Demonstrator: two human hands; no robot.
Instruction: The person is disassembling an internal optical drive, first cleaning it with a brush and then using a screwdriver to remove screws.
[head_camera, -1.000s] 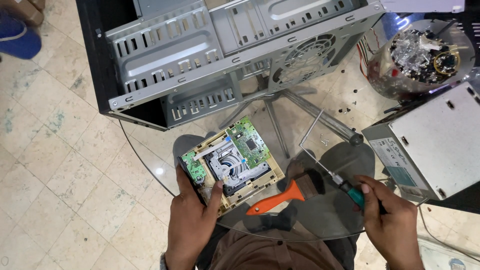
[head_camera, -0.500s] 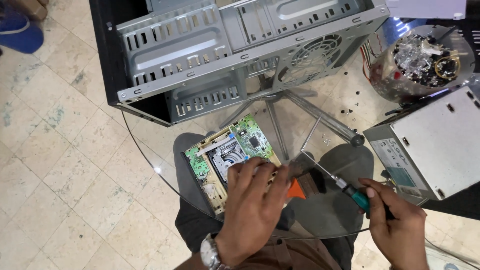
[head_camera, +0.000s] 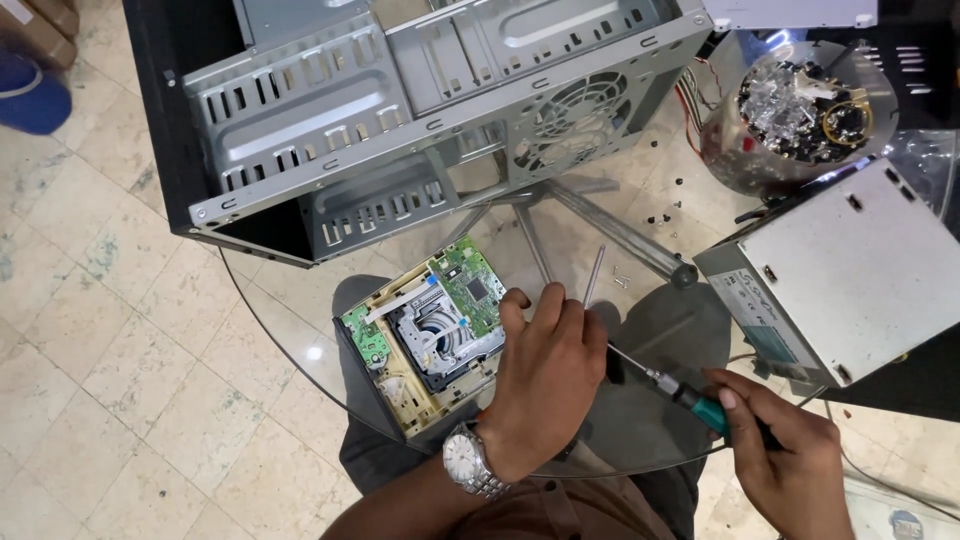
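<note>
Left hand (head_camera: 545, 380): curled, palm down, over the near right corner of the opened optical drive (head_camera: 430, 330); fingers bent and closed toward the drive's edge, though what, if anything, the fingertips pinch is hidden under the knuckles. A metal wristwatch (head_camera: 470, 462) sits on the wrist.

Right hand (head_camera: 790, 460): wrapped shut around the teal handle of a screwdriver (head_camera: 665, 385), whose shaft points left toward the left hand; the tip is hidden behind it.

Optical drive: lies on the round glass tabletop (head_camera: 300, 340), cover off, green circuit boards and the grey laser mechanism facing up, just in front of the person's lap.

Computer case (head_camera: 400, 130): grey steel chassis, open, lying across the far side of the tabletop, apart from the drive.

Power supply (head_camera: 840, 270): silver box at the right edge, well clear of both hands.

Loose screws (head_camera: 665, 215): scattered small and dark on the glass between case and power supply.

Bowl of parts (head_camera: 805, 110): clear container at the far right holding small bits.

Technique, as a judgement: the steadying hand should press the drive flat so it cannot slide on glass; the driver should meet the screw head square and upright, with light downward pressure, keeping the shaft off the circuit boards and ribbon cable.
</note>
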